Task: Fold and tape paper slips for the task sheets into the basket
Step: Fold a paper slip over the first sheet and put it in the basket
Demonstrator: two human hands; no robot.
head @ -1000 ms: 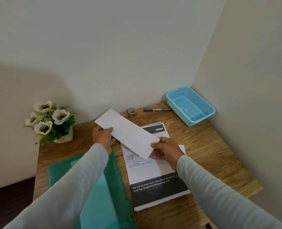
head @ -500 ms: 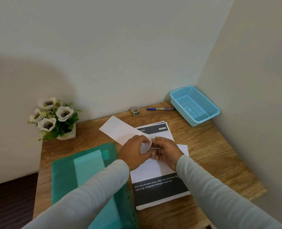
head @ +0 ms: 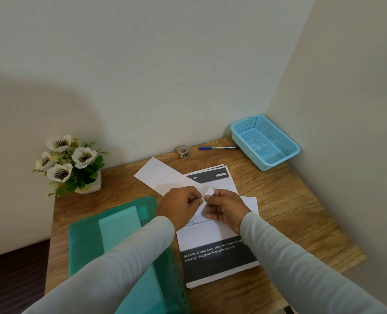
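Observation:
A long white paper slip (head: 163, 175) lies across the desk and over the printed task sheets (head: 213, 236). My left hand (head: 180, 206) and my right hand (head: 226, 208) meet at its near end, both pinching the slip, whose corner is bent up between the fingers. The far end of the slip rests flat on the wood. A light blue mesh basket (head: 265, 141) stands in the back right corner and nothing is visible in it. A small roll of tape (head: 182, 151) stands by the wall.
A blue pen (head: 217, 147) lies between the tape and the basket. A green plastic folder (head: 120, 241) covers the desk's left front. A white pot of artificial flowers (head: 72, 166) stands at the back left. Walls close the back and right sides.
The slip, held up in the air a second ago, now lies on the desk. My left hand has moved from its far end to the near end, next to my right hand.

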